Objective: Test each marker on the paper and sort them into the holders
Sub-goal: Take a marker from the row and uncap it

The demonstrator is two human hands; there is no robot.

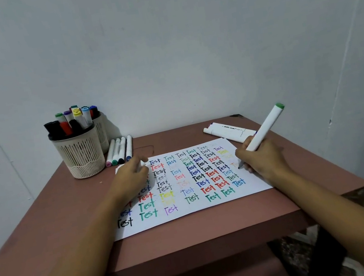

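Right hand (261,158) grips the green-capped marker (266,127), tip down at the paper's (188,211) right edge, cap end tilting up and right. Left hand (132,178) rests on the paper with fingers curled, can't tell if it's holding anything. Four markers (119,150) lie beside two holders (82,152).

The paper (188,209) lies on the surface (69,217) under the left grip (130,178); the right grip (262,160) holds a marker (266,127) at its right edge. Just behind the left grip lie four markers (119,150), with two holders (82,154) to their left. Behind the right grip lie more markers (228,131).
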